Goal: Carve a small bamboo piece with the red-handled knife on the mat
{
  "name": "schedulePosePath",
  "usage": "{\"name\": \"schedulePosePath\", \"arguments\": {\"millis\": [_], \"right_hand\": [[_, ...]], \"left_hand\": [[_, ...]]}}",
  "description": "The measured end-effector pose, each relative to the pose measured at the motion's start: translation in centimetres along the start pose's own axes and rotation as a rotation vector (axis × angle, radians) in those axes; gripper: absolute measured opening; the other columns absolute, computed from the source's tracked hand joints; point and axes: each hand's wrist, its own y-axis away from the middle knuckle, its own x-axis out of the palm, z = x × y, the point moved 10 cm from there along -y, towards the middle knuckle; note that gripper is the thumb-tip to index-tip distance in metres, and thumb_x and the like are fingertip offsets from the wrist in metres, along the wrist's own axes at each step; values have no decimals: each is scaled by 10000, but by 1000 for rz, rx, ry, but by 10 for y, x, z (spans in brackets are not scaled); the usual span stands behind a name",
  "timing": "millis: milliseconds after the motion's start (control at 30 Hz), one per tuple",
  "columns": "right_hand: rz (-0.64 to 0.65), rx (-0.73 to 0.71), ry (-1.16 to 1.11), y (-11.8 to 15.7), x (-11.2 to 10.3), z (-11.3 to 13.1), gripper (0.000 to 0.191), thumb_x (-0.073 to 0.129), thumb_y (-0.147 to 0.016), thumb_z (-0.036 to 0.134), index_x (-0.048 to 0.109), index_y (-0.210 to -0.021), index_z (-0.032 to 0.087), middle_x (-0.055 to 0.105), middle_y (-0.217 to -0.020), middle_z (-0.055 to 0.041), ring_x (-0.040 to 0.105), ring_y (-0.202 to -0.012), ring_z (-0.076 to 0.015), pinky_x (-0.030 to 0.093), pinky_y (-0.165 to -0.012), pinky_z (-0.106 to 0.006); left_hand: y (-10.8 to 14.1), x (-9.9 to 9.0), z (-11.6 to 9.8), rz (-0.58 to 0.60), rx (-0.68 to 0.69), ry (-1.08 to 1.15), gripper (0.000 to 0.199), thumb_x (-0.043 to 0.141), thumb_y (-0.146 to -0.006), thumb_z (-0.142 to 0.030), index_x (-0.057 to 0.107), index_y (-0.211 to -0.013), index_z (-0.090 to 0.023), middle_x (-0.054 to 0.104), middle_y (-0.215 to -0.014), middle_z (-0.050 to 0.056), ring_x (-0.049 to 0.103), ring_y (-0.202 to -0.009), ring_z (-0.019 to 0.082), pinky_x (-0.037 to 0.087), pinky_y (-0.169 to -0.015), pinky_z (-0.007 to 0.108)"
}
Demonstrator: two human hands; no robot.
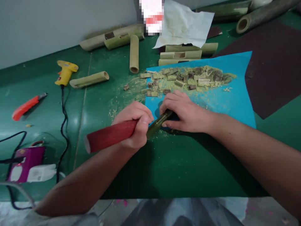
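My left hand point(136, 125) is closed round a thick red handle point(110, 136) whose near end points to the lower left. Whatever the handle ends in is hidden by the fingers. A dark green bamboo piece point(156, 125) lies slanted on the table between my hands, and my right hand point(177, 111) grips its far part. Just beyond my right hand, bamboo chips and shavings point(185, 78) are heaped on a blue sheet point(232, 103).
Cut bamboo tubes point(124, 37) lie along the back of the green table point(169, 175). To the left are a yellow glue gun point(66, 72) with a black cord, a red-handled cutter point(27, 107) and a purple power block point(29, 161). A dark sheet point(270, 69) lies at right.
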Motion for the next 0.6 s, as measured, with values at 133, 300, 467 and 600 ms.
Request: {"name": "schedulePosePath", "arguments": {"millis": [133, 300, 467, 600], "right_hand": [[2, -1, -6, 0, 0, 0, 197, 701, -948, 383, 635, -1038, 222, 650, -1113, -88, 518, -1031, -265, 356, -920, -427], [8, 8, -1, -1, 1, 0, 218, 710, -943, 380, 650, -1052, 201, 642, -1094, -90, 515, -1013, -265, 354, -912, -432], [6, 2, -7, -1, 0, 1, 220, 706, -946, 389, 649, -1049, 203, 641, -1100, -92, 516, -1018, -269, 357, -923, -439], [3, -3, -7, 0, 0, 0, 221, 691, -955, 407, 640, -1050, 215, 647, -1111, -93, 516, -1030, -271, 359, -919, -434]], "left_hand": [[0, 6, -5, 40, 66, 104, 262, 618, -960, -279, 628, -708, -206, 704, -680, -9, 663, -591, 126, 541, -570, 287], [0, 7, 1, 73, 38, 90, 292, 616, -967, -294, 623, -689, -205, 705, -678, -19, 663, -591, 116, 554, -578, 271], [-2, 7, -1, 72, 47, 55, 287, 628, -957, -299, 642, -686, -206, 720, -693, -16, 664, -593, 113, 565, -596, 269], [-2, 7, -1, 66, 40, 42, 287, 625, -960, -316, 656, -694, -214, 724, -697, -13, 672, -604, 121, 568, -605, 277]]}}
